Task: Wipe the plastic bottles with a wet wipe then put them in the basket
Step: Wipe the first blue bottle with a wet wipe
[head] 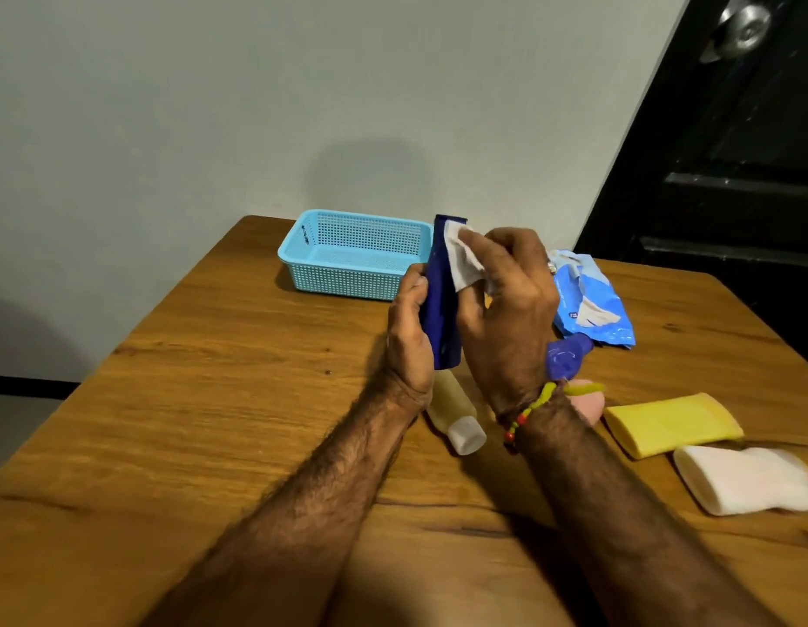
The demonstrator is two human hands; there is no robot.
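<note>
We hold the dark blue bottle (pixel 440 305) upright above the wooden table (pixel 212 445), just near of the light blue basket (pixel 352 255). Our left hand (pixel 408 328) grips its lower part; our right hand (pixel 506 305) presses a white wet wipe (pixel 461 260) against its upper side. Other bottles lie on the table to the right, by the wipes pack (pixel 592 300).

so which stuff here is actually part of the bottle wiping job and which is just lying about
Part of the job:
dark blue bottle, held by left hand
wet wipe in right hand
blue basket
wipes pack
pale yellow bottle
yellow tube
white tube

Lying about:
door
</note>
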